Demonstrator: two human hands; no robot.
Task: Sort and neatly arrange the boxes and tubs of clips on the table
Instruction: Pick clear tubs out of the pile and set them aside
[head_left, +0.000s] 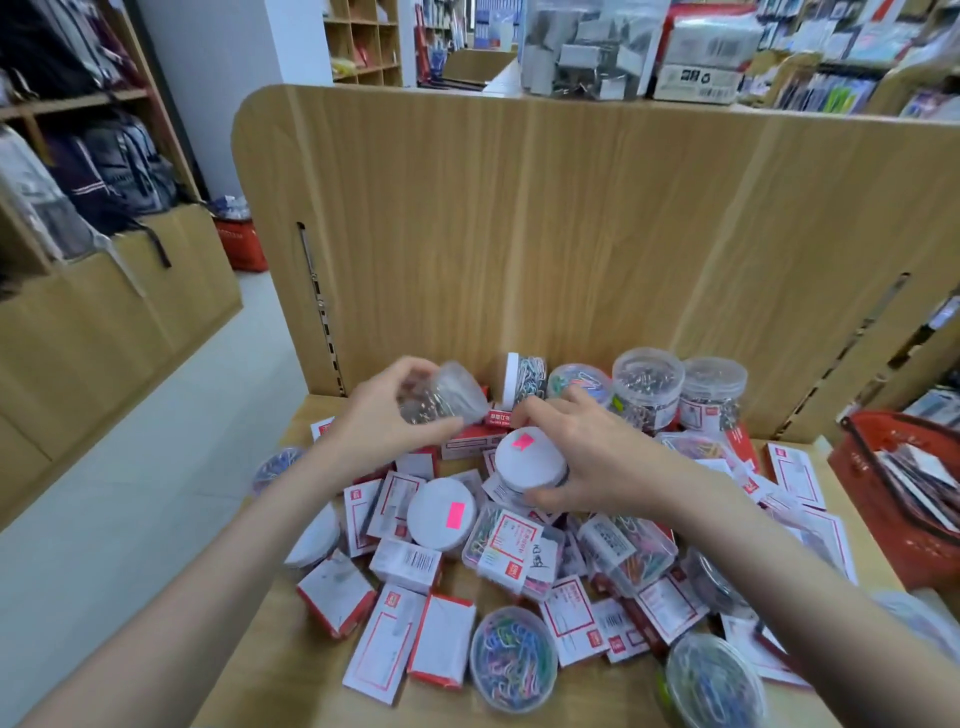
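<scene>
A jumble of red-and-white clip boxes (387, 636) and clear round tubs covers the wooden table (291, 670). My left hand (382, 415) grips a clear tub of silver clips (449, 395), lifted and tilted above the pile's far left. My right hand (592, 457) curls round a white-lidded tub with a pink sticker (527, 460) at the middle of the pile. Another white-lidded tub with a pink sticker (441, 512) lies just left of it. Two tall tubs of silver clips (647, 389) stand upright at the back right.
A tall wooden panel (571, 234) walls the table's far edge. A red shopping basket (904, 499) with packets sits at the right. Tubs of coloured clips (511, 657) lie near the front edge. The floor (130, 467) and backpack shelves are at the left.
</scene>
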